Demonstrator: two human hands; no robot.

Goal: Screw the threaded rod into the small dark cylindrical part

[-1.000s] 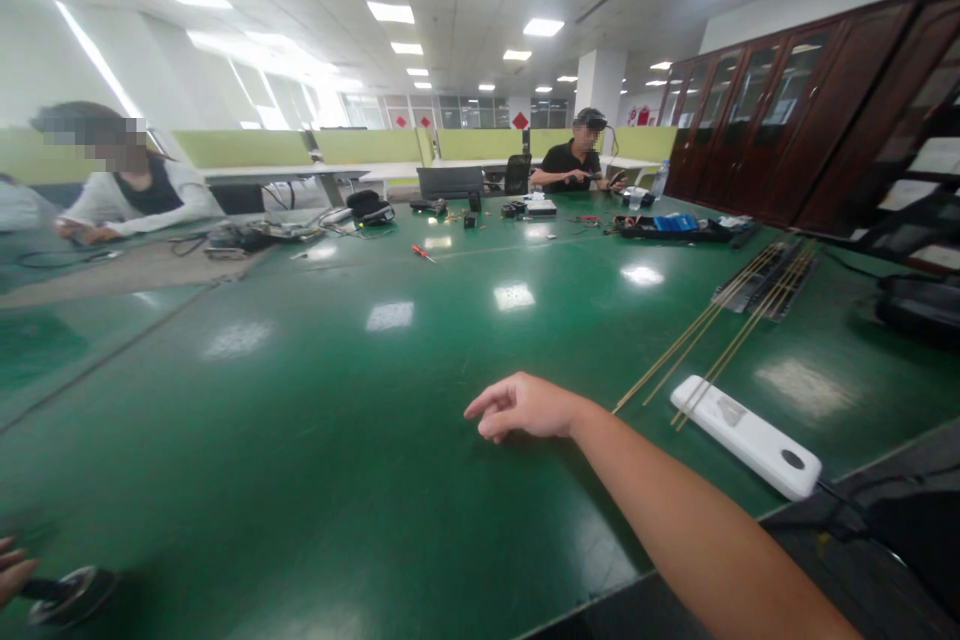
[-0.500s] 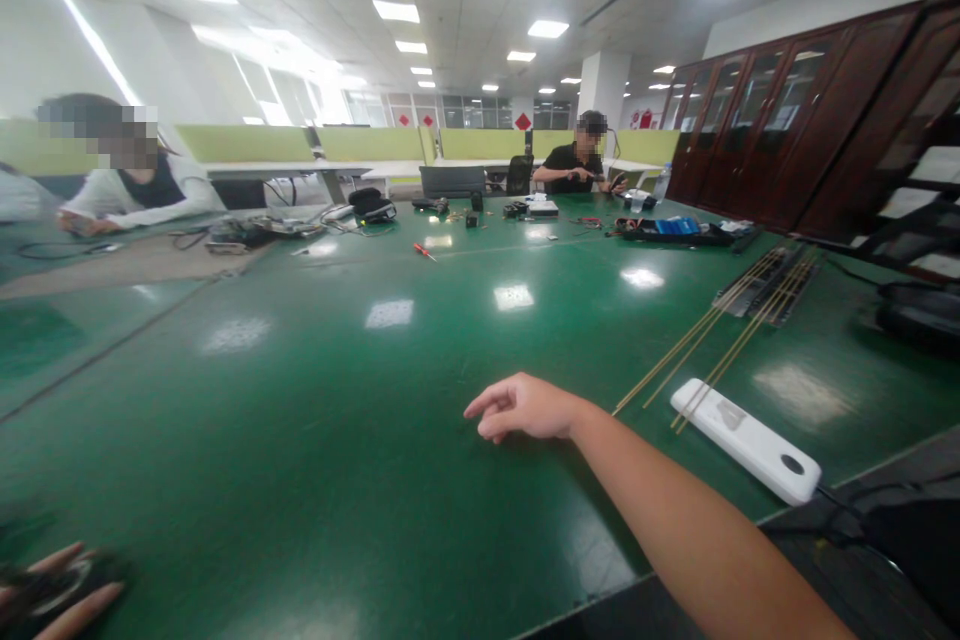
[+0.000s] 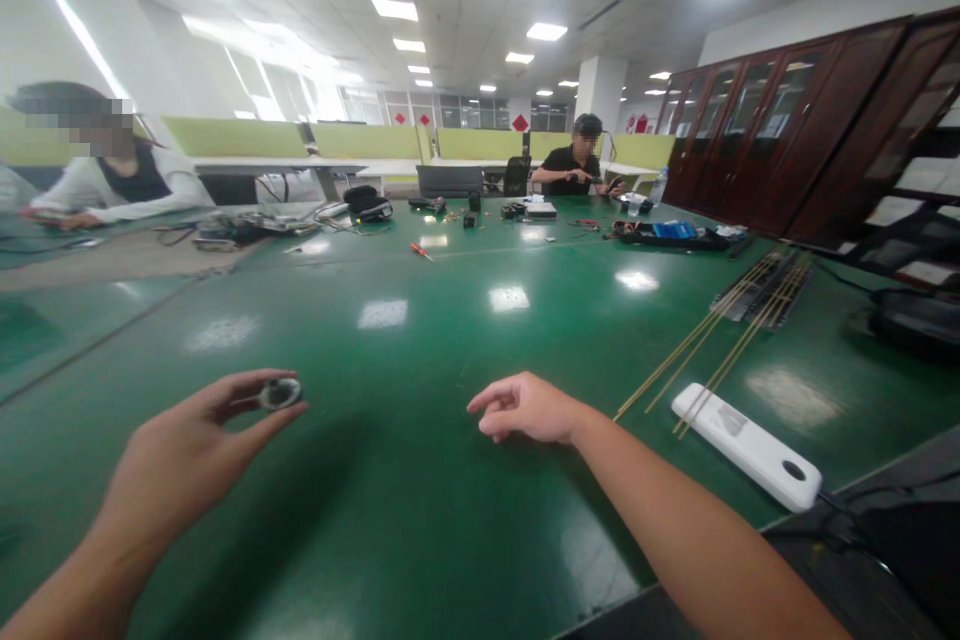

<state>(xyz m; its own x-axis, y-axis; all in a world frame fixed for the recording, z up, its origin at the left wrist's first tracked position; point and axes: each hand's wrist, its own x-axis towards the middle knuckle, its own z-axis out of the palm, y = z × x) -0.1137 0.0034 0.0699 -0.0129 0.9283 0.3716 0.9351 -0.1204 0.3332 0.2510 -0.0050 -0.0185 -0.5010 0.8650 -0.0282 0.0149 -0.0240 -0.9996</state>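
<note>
My left hand (image 3: 191,455) is raised over the green tabletop (image 3: 420,520). Between its thumb and fingertips it grips a small round dark piece with a pale rim (image 3: 281,394); its exact kind cannot be made out. A soft shadow falls on the table below this hand. To the right, my right hand (image 3: 529,408) is low over the table, at or close to its surface. Its index finger points left, the other fingers are loosely bent, and nothing shows in them. A gap of bare green table separates the two hands.
Right of my forearm lies a white power strip (image 3: 742,445), with thin brass-coloured rods (image 3: 701,335) reaching over it. A red screwdriver (image 3: 421,250) lies farther off. Cables, a black pouch (image 3: 369,204) and small parts line the far side, where two people sit.
My left hand has come up from the lower left corner towards the middle, bringing the round piece with it. My right hand has stayed almost in place. The view has shifted slightly.
</note>
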